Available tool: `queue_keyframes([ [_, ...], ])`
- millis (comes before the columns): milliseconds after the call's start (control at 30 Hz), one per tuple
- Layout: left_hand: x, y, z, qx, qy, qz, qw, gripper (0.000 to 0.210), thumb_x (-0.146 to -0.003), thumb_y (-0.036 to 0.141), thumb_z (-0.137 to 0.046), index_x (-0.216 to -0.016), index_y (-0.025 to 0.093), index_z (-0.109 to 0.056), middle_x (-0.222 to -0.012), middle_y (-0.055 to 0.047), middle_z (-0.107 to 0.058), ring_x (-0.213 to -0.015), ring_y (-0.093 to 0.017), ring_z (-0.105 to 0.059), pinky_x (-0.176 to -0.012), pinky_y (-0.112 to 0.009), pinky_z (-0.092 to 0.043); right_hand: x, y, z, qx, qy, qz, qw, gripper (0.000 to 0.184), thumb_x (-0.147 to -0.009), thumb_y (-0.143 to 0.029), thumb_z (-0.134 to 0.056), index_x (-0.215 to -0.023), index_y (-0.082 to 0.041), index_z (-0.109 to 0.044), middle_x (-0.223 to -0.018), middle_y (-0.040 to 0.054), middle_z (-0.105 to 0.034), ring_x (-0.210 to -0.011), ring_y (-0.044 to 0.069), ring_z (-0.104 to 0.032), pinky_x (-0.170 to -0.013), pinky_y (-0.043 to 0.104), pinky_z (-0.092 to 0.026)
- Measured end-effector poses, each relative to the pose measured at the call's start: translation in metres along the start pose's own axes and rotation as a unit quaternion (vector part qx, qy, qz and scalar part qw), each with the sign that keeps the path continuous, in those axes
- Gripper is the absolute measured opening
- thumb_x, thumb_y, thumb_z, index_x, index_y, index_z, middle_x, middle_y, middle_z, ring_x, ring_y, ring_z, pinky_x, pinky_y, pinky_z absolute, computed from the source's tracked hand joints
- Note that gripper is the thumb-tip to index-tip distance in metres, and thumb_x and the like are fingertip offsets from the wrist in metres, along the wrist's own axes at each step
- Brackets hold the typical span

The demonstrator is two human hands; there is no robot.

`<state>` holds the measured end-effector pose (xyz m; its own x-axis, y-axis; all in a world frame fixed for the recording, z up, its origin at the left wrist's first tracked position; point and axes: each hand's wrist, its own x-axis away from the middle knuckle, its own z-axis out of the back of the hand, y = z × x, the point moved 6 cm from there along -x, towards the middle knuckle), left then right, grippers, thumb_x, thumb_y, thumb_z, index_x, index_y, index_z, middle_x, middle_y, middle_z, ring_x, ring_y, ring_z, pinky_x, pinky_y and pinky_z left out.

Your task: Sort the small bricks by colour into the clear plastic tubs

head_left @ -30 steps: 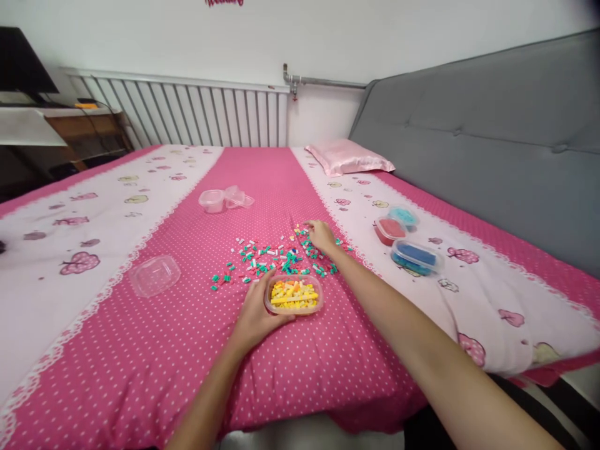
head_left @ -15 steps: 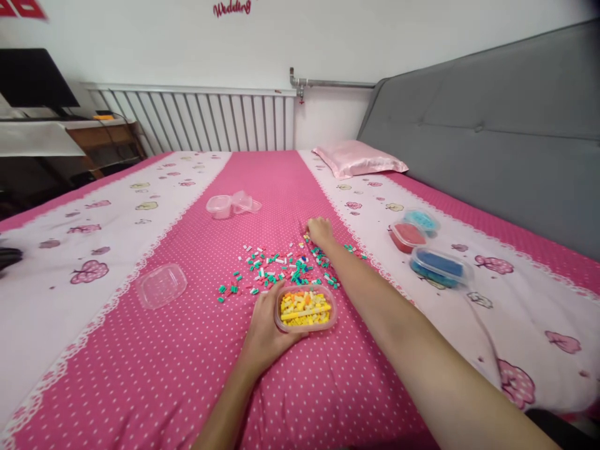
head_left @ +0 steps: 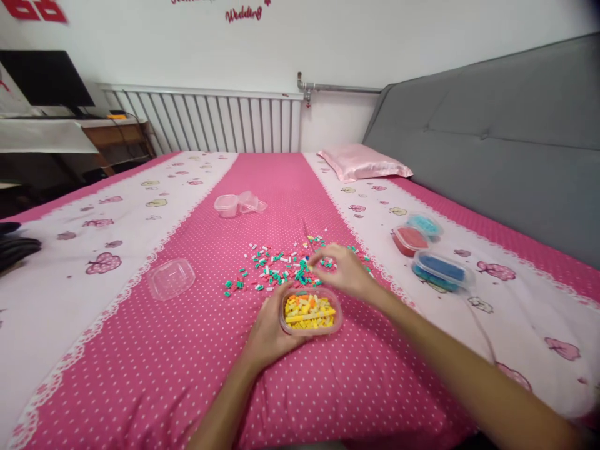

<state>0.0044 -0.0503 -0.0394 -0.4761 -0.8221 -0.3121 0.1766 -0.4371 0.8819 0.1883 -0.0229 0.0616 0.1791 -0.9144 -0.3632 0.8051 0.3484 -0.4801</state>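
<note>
My left hand (head_left: 273, 328) is wrapped round the left side of a clear plastic box (head_left: 340, 319), steadying it on the bedspread. Yellow and orange toy bricks (head_left: 307, 307) fill the box, a long yellow one lying across the top. Just above its far rim, my right hand (head_left: 340, 269) has thumb and forefinger pinched on a small yellowish brick (head_left: 310, 265), partly hidden by the fingertips. Beyond and beneath that hand, green, white, red and blue bricks (head_left: 276, 275) lie scattered, with a few yellow ones at the far side.
A clear lid (head_left: 171, 279) lies to the left. Farther back sit clear empty containers (head_left: 227, 205). On the right stand boxes of red bricks (head_left: 410, 240), blue bricks (head_left: 439, 267) and light-blue bricks (head_left: 424, 225). A pink pillow (head_left: 363, 164) rests near the grey headboard (head_left: 492, 112).
My right hand has come back from the far side of the scattered bricks to near the box, a yellowish brick now showing in its fingertips. My left hand still holds the box.
</note>
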Motion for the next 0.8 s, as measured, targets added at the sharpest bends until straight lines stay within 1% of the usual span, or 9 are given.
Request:
queue_keyframes([
  [67,0.002,0.002,-0.001,0.002,0.000,0.000,1.000,0.099,-0.065,0.038,-0.089,-0.147,0.027,-0.036,-0.136,-0.014,-0.057,-0.122,-0.033,-0.059,-0.104,-0.052,-0.051,0.039,-0.018,-0.007,-0.027,0.010,0.045,0.999,0.012,-0.082,-0.019,-0.073,-0.091,-0.026,-0.076,-0.094,0.0014,-0.076,-0.097,0.022,-0.065,-0.096,0.043,-0.045],
  [100,0.003,0.002,-0.001,-0.002,-0.001,0.002,1.000,0.100,-0.064,0.038,-0.089,-0.148,0.027,-0.036,-0.135,-0.014,-0.057,-0.122,-0.033,-0.059,-0.104,-0.051,-0.051,0.053,-0.024,-0.011,-0.035,0.009,0.055,0.998,0.013,-0.083,-0.019,-0.072,-0.093,-0.027,-0.076,-0.097,0.0024,-0.076,-0.099,0.023,-0.064,-0.095,0.044,-0.045],
  [167,0.007,0.002,-0.001,-0.016,-0.004,0.010,1.000,0.102,-0.062,0.040,-0.090,-0.148,0.026,-0.037,-0.135,-0.014,-0.058,-0.122,-0.032,-0.059,-0.104,-0.050,-0.051,0.069,-0.029,-0.017,-0.052,0.012,0.069,0.996,0.018,-0.089,-0.022,-0.066,-0.101,-0.031,-0.077,-0.108,0.0040,-0.074,-0.105,0.025,-0.061,-0.096,0.046,-0.045],
  [233,0.011,0.003,0.000,-0.032,-0.008,0.013,0.999,0.101,-0.062,0.042,-0.090,-0.147,0.025,-0.039,-0.135,-0.015,-0.058,-0.122,-0.033,-0.059,-0.103,-0.050,-0.051,0.073,-0.027,-0.017,-0.072,0.035,0.064,0.995,0.024,-0.095,-0.025,-0.058,-0.109,-0.034,-0.075,-0.114,0.0046,-0.070,-0.109,0.025,-0.059,-0.098,0.045,-0.045],
  [333,0.016,0.005,0.002,-0.050,-0.010,0.011,0.999,0.094,-0.063,0.043,-0.089,-0.143,0.024,-0.044,-0.133,-0.015,-0.059,-0.121,-0.034,-0.059,-0.102,-0.050,-0.052,0.072,-0.010,-0.013,-0.082,0.111,0.027,0.990,0.030,-0.099,-0.027,-0.048,-0.117,-0.035,-0.071,-0.110,0.0056,-0.068,-0.107,0.025,-0.058,-0.095,0.043,-0.046],
  [400,0.018,0.006,0.003,-0.058,-0.010,0.012,0.998,0.090,-0.063,0.043,-0.089,-0.141,0.024,-0.047,-0.131,-0.014,-0.060,-0.119,-0.034,-0.060,-0.100,-0.050,-0.052,0.076,0.006,-0.015,-0.053,0.171,-0.001,0.984,0.033,-0.101,-0.026,-0.043,-0.117,-0.033,-0.070,-0.105,0.0062,-0.069,-0.102,0.026,-0.057,-0.092,0.044,-0.046],
  [467,0.019,0.007,0.004,-0.057,-0.009,0.013,0.998,0.088,-0.064,0.043,-0.088,-0.140,0.024,-0.048,-0.130,-0.014,-0.061,-0.118,-0.034,-0.061,-0.100,-0.050,-0.053,0.081,0.019,-0.021,-0.014,0.211,-0.014,0.977,0.034,-0.100,-0.024,-0.040,-0.115,-0.032,-0.070,-0.101,0.0066,-0.069,-0.099,0.027,-0.056,-0.091,0.046,-0.044],
  [600,0.018,0.006,0.002,-0.046,-0.011,0.021,0.999,0.086,-0.066,0.042,-0.087,-0.139,0.023,-0.047,-0.128,-0.014,-0.061,-0.116,-0.032,-0.062,-0.098,-0.048,-0.054,0.085,0.030,-0.035,0.015,0.223,-0.020,0.974,0.034,-0.099,-0.022,-0.038,-0.115,-0.030,-0.067,-0.103,0.0067,-0.070,-0.101,0.028,-0.055,-0.092,0.047,-0.041],
  [800,0.020,0.003,0.004,-0.051,-0.006,0.011,0.999,0.087,-0.064,0.043,-0.087,-0.139,0.025,-0.047,-0.128,-0.013,-0.060,-0.116,-0.033,-0.062,-0.098,-0.049,-0.054,0.078,0.033,-0.042,0.006,0.213,-0.026,0.977,0.031,-0.096,-0.018,-0.040,-0.110,-0.031,-0.065,-0.099,0.0060,-0.070,-0.099,0.029,-0.056,-0.088,0.047,-0.042],
])
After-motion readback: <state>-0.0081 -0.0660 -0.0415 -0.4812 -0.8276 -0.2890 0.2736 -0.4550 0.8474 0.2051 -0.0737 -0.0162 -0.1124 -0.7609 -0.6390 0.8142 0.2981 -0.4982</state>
